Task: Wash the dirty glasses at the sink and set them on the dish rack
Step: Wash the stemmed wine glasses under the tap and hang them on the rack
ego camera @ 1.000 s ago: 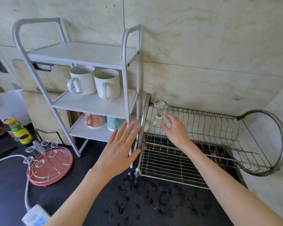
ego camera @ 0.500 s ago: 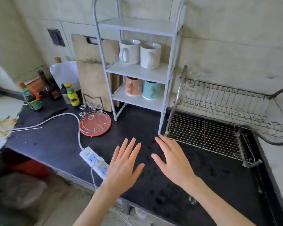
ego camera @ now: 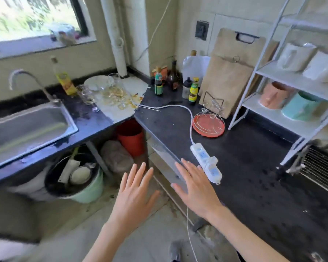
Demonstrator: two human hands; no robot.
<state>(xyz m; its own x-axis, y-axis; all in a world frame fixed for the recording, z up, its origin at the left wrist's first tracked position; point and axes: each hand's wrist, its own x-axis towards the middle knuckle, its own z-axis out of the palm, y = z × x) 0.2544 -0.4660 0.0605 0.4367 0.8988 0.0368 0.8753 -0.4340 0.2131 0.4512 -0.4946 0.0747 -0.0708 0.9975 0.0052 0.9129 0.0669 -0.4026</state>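
Note:
Several dirty glasses [ego camera: 110,91] stand and lie on the pale corner counter beyond the steel sink [ego camera: 25,127] with its curved tap [ego camera: 27,80]. One clear glass [ego camera: 88,96] stands beside the sink's right rim. Only a corner of the wire dish rack [ego camera: 322,167] shows at the right edge. My left hand [ego camera: 134,197] and my right hand [ego camera: 195,188] float in front of me with fingers spread, holding nothing, low over the floor and the black counter's near edge.
A white power strip [ego camera: 206,161] and its cable lie on the black counter [ego camera: 254,167] by my right hand. A red round tray [ego camera: 208,125], sauce bottles [ego camera: 193,89], a cutting board [ego camera: 229,72] and a white shelf with mugs [ego camera: 295,82] stand behind. Buckets [ego camera: 87,188] sit under the counter.
The view has swung left from the dish rack toward the sink corner. Both hands have drawn back from the rack and stay open and empty.

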